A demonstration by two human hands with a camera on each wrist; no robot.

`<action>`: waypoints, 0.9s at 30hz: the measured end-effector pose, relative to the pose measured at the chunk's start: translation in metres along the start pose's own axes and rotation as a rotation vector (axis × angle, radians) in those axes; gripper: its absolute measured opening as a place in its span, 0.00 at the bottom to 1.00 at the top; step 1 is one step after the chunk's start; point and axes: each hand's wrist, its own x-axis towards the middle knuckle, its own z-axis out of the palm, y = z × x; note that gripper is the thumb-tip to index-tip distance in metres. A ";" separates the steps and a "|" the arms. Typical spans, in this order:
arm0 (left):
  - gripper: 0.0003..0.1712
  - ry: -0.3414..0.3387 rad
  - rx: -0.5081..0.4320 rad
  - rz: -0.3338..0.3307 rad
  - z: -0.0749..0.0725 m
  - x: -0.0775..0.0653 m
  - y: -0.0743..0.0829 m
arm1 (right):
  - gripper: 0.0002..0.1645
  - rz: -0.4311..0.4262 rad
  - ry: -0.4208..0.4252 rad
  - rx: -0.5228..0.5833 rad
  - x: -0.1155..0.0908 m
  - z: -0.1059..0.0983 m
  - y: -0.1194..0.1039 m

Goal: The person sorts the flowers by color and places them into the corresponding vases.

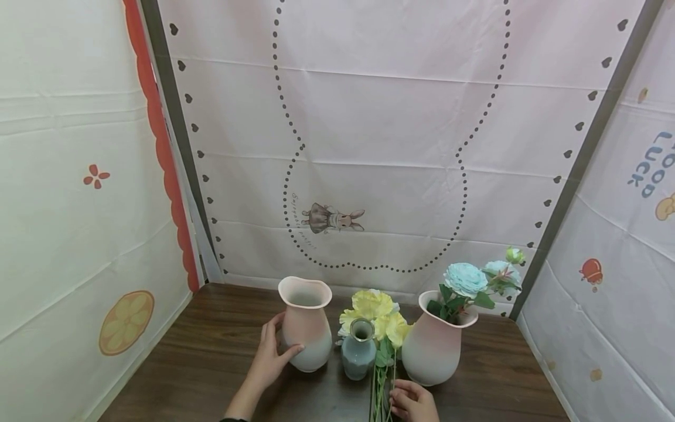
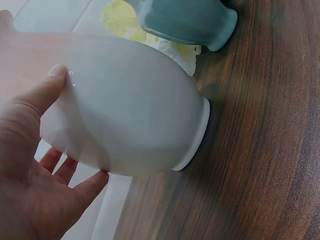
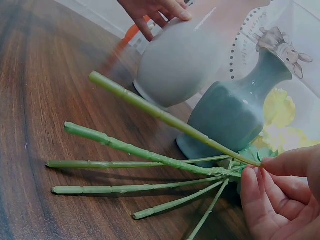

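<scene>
My left hand [image 1: 273, 356] is round the left side of a pink-and-white vase [image 1: 307, 328], thumb on its front and fingers along its far side. The vase stands upright on the table, and no flowers show in its mouth. Between thumb and fingers, my right hand [image 3: 285, 192] pinches one green flower stem [image 3: 165, 117], lifted above the others. Several more stems [image 3: 120, 189] fan out low over the wood. Their yellow flowers [image 1: 374, 313] lie behind a small blue-green vase [image 1: 358, 351], which stands between the two hands.
A second pink-and-white vase [image 1: 435, 346] on the right holds light blue flowers [image 1: 466, 279] with green leaves. The dark wooden table [image 1: 221, 334] is closed in by printed cloth at the back [image 1: 379, 129], left and right.
</scene>
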 end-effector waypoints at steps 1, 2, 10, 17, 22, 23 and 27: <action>0.52 0.000 0.000 -0.001 0.000 0.000 0.000 | 0.25 -0.001 0.003 -0.001 0.000 0.000 0.000; 0.52 -0.001 -0.002 0.001 0.000 -0.001 0.000 | 0.24 -0.001 0.003 -0.001 0.000 0.000 0.000; 0.52 -0.004 -0.010 0.002 0.000 -0.002 0.001 | 0.22 0.001 0.004 -0.006 0.000 -0.003 0.001; 0.52 0.004 0.000 0.022 -0.001 -0.003 0.001 | 0.22 -0.026 0.008 -0.007 -0.003 -0.001 0.001; 0.52 0.006 0.006 0.016 0.000 -0.003 0.002 | 0.22 -0.032 0.021 -0.006 -0.004 0.001 -0.001; 0.52 0.006 0.007 0.015 0.000 -0.003 0.002 | 0.21 -0.032 0.025 -0.005 -0.005 0.002 -0.002; 0.51 0.009 0.010 0.012 0.000 -0.002 0.001 | 0.21 -0.045 0.036 -0.018 -0.008 0.004 -0.006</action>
